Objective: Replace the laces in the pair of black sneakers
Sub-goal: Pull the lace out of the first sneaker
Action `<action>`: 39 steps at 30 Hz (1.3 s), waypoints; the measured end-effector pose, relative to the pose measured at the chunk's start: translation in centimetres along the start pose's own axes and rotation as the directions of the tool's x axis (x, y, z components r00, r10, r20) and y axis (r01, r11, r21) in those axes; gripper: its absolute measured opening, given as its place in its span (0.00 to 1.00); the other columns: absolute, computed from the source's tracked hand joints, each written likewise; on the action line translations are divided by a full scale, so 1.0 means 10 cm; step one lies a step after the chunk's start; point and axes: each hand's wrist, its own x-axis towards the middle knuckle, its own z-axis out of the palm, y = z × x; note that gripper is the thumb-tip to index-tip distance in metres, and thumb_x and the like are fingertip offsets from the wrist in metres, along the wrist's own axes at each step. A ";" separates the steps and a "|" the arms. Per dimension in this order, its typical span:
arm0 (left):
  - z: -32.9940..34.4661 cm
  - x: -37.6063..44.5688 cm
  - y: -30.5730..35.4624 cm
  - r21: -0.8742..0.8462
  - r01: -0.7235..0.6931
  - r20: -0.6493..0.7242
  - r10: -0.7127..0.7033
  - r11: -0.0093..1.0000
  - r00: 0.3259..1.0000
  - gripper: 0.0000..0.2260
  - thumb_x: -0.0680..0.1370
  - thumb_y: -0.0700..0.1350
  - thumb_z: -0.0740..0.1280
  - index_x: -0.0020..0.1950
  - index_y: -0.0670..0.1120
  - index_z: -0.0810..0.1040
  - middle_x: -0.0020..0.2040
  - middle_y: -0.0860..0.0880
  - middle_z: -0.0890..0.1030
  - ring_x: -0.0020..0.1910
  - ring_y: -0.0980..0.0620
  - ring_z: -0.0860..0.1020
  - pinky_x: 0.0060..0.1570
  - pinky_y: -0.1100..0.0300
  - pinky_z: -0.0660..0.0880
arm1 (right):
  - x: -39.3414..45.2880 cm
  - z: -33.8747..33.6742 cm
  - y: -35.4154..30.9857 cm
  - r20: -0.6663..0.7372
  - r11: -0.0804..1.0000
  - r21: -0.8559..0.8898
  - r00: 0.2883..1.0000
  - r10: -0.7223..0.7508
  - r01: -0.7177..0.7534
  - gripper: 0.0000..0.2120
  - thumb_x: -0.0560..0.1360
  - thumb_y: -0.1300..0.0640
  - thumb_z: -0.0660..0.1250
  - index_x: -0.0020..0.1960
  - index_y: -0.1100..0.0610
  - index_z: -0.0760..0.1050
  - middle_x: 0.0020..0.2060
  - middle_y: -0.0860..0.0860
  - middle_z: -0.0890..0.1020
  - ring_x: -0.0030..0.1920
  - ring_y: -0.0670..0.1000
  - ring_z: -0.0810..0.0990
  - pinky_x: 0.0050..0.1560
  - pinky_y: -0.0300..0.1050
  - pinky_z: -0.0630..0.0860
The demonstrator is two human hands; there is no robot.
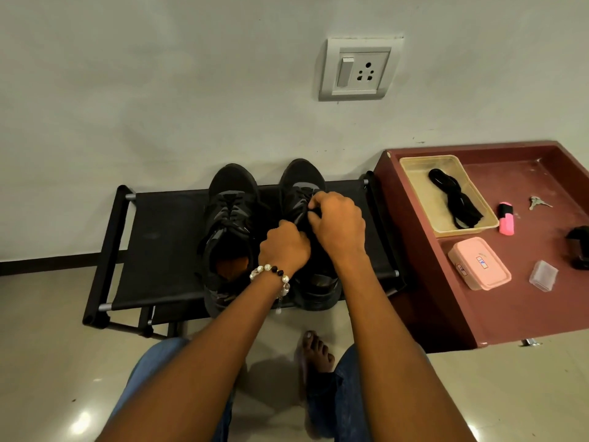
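On the rack [159, 250], both hands (left hand [284, 244], right hand [338, 223]) pinch the right sneaker [301, 183] lace.

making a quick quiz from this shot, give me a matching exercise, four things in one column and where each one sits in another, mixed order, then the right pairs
Things
1. bundle of black laces
2. pair of black sneakers
3. pink lidded box
4. socket and switch plate

Places
A. on the wall above the rack
B. on the black fabric rack
C. inside the clear tray
D. on the maroon table, nearer the person than the tray

Pairs: 1-C, 2-B, 3-D, 4-A
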 end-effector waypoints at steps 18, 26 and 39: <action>0.00 0.06 0.02 -0.053 0.104 0.065 -0.100 0.993 0.993 0.18 0.80 0.49 0.59 0.65 0.40 0.69 0.60 0.39 0.75 0.55 0.38 0.76 0.42 0.53 0.69 | 0.07 -0.12 0.15 0.151 0.820 0.505 0.963 0.223 -0.269 0.14 0.72 0.59 0.67 0.57 0.51 0.76 0.53 0.52 0.78 0.54 0.53 0.77 0.54 0.49 0.77; -0.01 0.09 0.01 -0.048 0.078 0.074 -0.074 0.996 0.995 0.15 0.79 0.49 0.60 0.59 0.41 0.72 0.55 0.41 0.77 0.47 0.41 0.77 0.37 0.55 0.69 | 0.05 -0.07 0.08 0.087 0.995 -0.068 0.994 -0.068 0.074 0.08 0.76 0.56 0.67 0.54 0.53 0.81 0.56 0.50 0.77 0.60 0.55 0.71 0.53 0.57 0.76; -0.01 0.05 0.06 0.008 0.049 0.059 -0.049 0.999 0.997 0.17 0.80 0.48 0.61 0.65 0.40 0.69 0.60 0.39 0.75 0.54 0.38 0.77 0.41 0.52 0.70 | 0.10 -0.26 0.09 0.197 0.051 0.958 0.780 0.595 -0.281 0.08 0.77 0.68 0.58 0.49 0.56 0.71 0.39 0.55 0.83 0.35 0.48 0.79 0.31 0.38 0.74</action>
